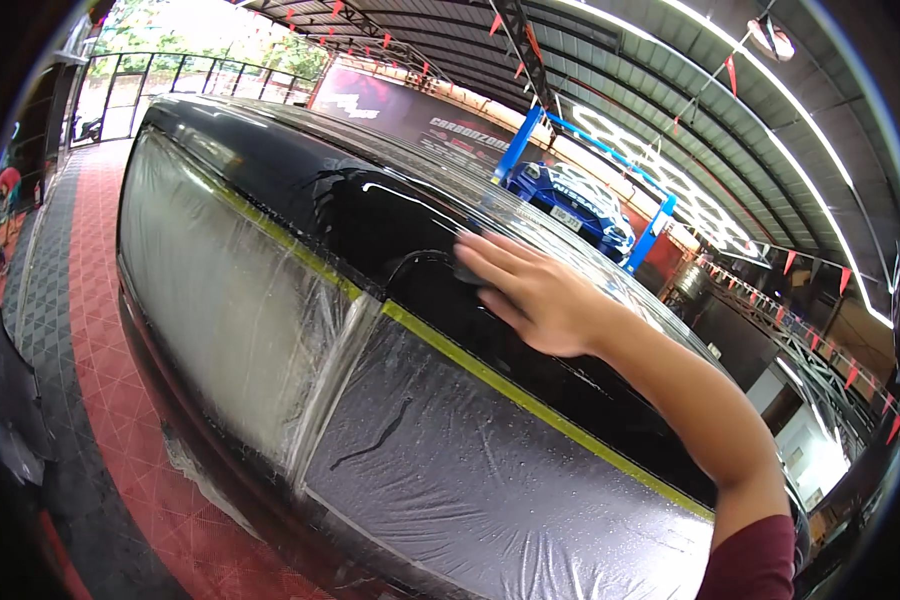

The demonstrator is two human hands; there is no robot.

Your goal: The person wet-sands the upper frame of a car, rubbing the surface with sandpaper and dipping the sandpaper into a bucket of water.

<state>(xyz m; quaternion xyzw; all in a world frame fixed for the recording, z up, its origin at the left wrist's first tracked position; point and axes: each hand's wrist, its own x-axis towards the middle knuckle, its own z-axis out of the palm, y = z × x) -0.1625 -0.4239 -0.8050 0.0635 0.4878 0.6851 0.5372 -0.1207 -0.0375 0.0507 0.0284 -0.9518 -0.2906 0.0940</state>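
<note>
My right hand (535,295) reaches in from the lower right, fingers pointing left and lying over the glossy black upper body panel (370,225) of a car. Between the thumb and fingers a dark, flat thing shows, pressed against the panel; its kind is too hidden and blurred to tell. Wet, shiny streaks and a curved wet line mark the paint around the fingertips. Below the hand, yellow-green masking tape (530,400) edges the side windows, which are covered with clear plastic sheeting (470,470) dotted with droplets. My left hand is out of the picture.
The car's wet roof stretches away beyond the hand. A blue car (570,210) stands between the blue posts of a lift (515,145) at the back. Red and grey floor tiles (120,330) run along the left. Another dark vehicle part (15,400) stands at the left rim.
</note>
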